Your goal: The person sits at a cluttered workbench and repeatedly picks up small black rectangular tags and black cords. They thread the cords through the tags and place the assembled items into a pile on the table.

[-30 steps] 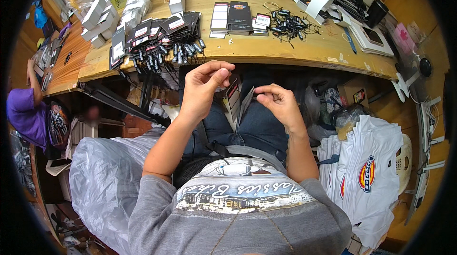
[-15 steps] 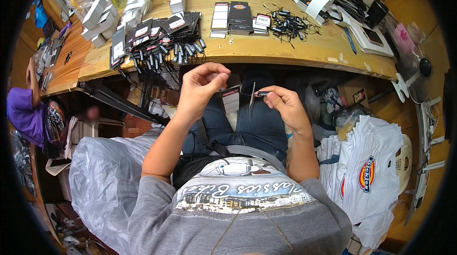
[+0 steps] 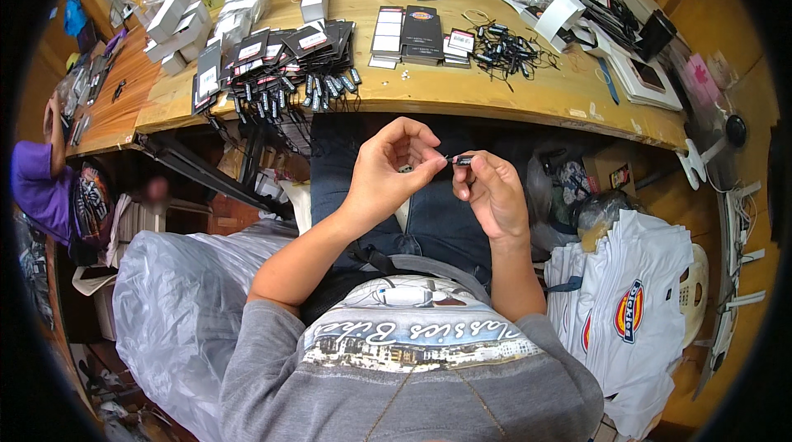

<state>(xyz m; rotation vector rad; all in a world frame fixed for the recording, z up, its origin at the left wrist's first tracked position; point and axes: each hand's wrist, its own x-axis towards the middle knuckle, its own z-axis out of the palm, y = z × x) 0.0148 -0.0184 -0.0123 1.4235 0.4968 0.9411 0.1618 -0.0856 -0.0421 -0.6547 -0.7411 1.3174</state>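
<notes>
My right hand (image 3: 488, 190) pinches a small black plastic tag fastener (image 3: 464, 160) between thumb and fingers, held above my lap. Close against its left end, my left hand (image 3: 396, 166) is closed with thumb and fingertips together. What the left fingers hold is mostly hidden, with only a small pale bit showing inside the curled hand. On the table ahead, a pile of black hang tags (image 3: 285, 50) has similar fasteners hanging over the front edge. To its right lie a stack of black cards (image 3: 421, 34) and a heap of loose black corded fasteners (image 3: 503, 50).
White boxes (image 3: 177, 25) and clear plastic bags stand at the back left. A phone (image 3: 650, 73) rests on a white pad at the right. Folded white shirts (image 3: 615, 302) are beside me on the right, a large plastic bag (image 3: 190, 318) on the left. Another person in purple (image 3: 41, 186) sits far left.
My left hand has moved right, its fingertips now meeting the end of the fastener in my right hand. The card that hung beside the fastener is no longer visible.
</notes>
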